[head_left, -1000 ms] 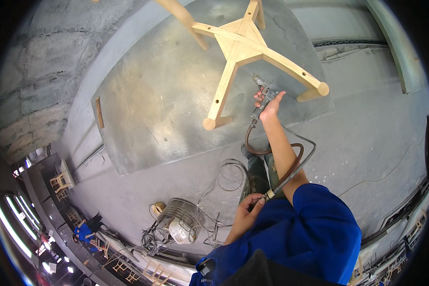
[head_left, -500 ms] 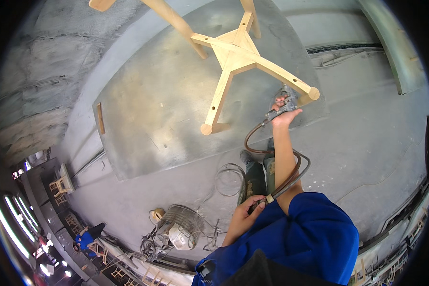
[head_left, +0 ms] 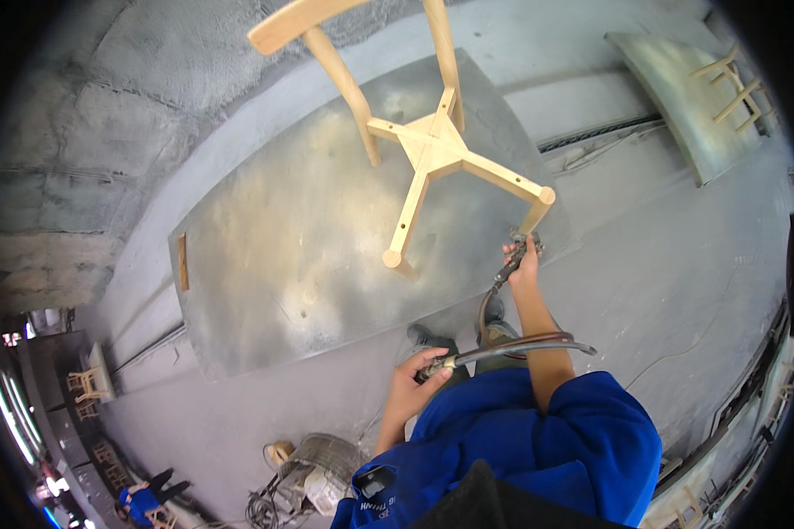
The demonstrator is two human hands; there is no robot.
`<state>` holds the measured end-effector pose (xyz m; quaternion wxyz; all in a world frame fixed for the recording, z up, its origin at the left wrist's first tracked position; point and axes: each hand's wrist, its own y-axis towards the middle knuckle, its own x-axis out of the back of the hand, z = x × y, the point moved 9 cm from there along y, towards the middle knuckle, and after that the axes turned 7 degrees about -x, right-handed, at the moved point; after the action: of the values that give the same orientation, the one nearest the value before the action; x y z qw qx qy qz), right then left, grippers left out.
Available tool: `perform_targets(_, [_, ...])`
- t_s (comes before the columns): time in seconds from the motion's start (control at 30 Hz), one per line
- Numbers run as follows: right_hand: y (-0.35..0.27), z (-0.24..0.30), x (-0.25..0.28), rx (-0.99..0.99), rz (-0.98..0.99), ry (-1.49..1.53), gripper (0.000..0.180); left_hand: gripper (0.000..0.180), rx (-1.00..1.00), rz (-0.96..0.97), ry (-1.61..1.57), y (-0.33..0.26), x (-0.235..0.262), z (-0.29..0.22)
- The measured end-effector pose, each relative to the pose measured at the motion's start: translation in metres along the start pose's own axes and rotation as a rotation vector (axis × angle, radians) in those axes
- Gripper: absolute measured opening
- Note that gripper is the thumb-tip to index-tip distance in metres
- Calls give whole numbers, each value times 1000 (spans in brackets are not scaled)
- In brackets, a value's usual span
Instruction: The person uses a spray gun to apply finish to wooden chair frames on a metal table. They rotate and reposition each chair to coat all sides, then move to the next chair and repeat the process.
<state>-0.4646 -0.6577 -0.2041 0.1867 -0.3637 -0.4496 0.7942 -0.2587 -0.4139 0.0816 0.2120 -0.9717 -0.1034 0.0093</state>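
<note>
A light wooden chair frame, with no seat, stands on a broad grey board dusted with pale patches. Its cross-shaped brace joins the legs, and small holes show in the bars. My right hand is wrapped round a metal spray gun, held close to the chair's near right leg; whether it touches the leg I cannot tell. A brown and grey hose loops from the gun over my right forearm. Closer to my body, my left hand is closed on the hose's end by a pale fitting.
A wire basket with a white container and coiled hoses stands on the floor at lower left. Another board carries a wooden frame at upper right. A person in blue is far off at lower left, near more chairs.
My view has shifted, showing more of the chair's upper part. My right hand has brought the spray gun lower along the near right leg. My left hand still grips the hose.
</note>
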Motion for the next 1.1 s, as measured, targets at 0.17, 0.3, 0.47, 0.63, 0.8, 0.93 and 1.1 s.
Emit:
perform_targets(0.17, [-99, 40, -41, 108, 236, -170, 59, 33, -177, 94, -120, -12, 31, -22])
perform_targets(0.3, [-174, 72, -102, 276, 267, -168, 67, 33, -205, 256, -177, -21, 32, -40])
perform_targets(0.47, [-245, 91, -172, 453, 651, 66, 67, 33, -227, 310, -181, -31, 42, -51])
perform_targets(0.63, [-258, 79, -175, 528, 621, 109, 67, 34, -275, 371, -119, -42, 55, -50])
perform_targets(0.8, [-256, 57, -155, 485, 313, 14, 66, 33, -284, 377, -158, -46, 74, -46])
perform_targets(0.93, [-282, 47, -186, 497, 500, -60, 66, 33, -325, 348, -226, -46, 93, -47])
perform_targets(1.1, [-282, 7, -244, 408, 743, -72, 65, 32, -279, 314, -207, -46, 103, -41])
